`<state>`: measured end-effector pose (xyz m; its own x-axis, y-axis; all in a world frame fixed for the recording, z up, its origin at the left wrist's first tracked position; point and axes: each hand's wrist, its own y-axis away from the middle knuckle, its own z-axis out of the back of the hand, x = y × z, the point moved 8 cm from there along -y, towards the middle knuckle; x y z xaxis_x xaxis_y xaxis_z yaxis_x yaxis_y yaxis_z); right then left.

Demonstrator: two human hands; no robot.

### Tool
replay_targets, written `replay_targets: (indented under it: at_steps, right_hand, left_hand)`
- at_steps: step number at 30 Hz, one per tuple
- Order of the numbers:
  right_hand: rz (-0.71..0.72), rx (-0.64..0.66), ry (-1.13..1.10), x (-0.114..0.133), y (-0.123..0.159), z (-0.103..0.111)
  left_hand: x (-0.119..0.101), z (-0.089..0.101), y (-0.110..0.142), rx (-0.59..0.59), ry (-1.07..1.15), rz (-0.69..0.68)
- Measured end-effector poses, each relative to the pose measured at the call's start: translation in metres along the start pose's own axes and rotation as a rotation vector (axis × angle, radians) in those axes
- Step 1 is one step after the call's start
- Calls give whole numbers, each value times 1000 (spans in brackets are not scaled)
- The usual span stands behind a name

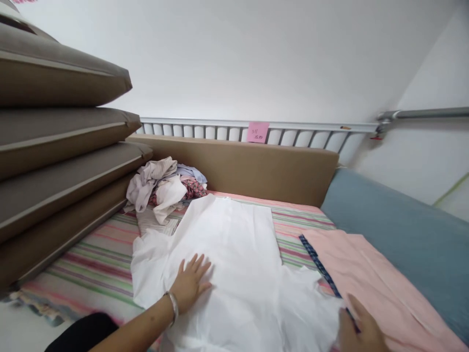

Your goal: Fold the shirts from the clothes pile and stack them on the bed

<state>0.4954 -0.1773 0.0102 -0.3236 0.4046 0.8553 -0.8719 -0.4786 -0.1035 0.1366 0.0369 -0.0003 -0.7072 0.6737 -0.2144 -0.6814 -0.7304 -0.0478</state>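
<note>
A white short-sleeved shirt (234, 244) lies spread on the striped bed cover (98, 259). My left hand (190, 286), with a silver bangle on its wrist, rests flat on the shirt's left part, fingers spread. At the lower right, my right hand (361, 325) is at the end of the shirt's right sleeve (311, 298). It is blurred, and whether its fingers grip the cloth cannot be made out. Beside that hand lies a flat pink garment (370, 274), with a strip of dark blue plaid cloth (318, 264) showing along its left edge.
A heap of crumpled clothes (164, 188) sits at the back left. Stacked brown cushions (66, 127) rise along the left side. A brown padded board (256, 166) stands before a white radiator (208, 131) bearing a pink note (258, 132). A blue-grey cushion (395, 215) borders the right.
</note>
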Motion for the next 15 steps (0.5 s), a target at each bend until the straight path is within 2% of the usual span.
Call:
replay_targets:
  at_steps: [1,2,4,6,8,9,11,13,15]
  right_hand:
    - [148,26,47,28,9,-19]
    - [295,125,59,56,22,-48]
    - [541,397,140,101,56,-117]
    - [728,626,272,124,83,-176]
    - [823,743,400,123,81,-211]
    - [841,755,453,116,67,-220]
    - [811,686,547,95,18,-221]
    - [674,502,599,71,-44,-208]
    - [513,306,580,55,-90,-192]
  left_hand:
    - [-9,2,-7,-20,-5,-48]
    - [-19,2,-15,-28,-5,-115]
    - [-39,-4,-30,-4,18,-258]
    - [-46,-14,-46,30,48,-340]
    - [-28,-20,-66,38,49,-281]
    - [-11,-20,-77,29,35,-209]
    - [35,-17,-97,4,-6,-32]
    - [78,-11,-112,-19,-40,140]
    - [106,-6,-122,-26,-62,276]
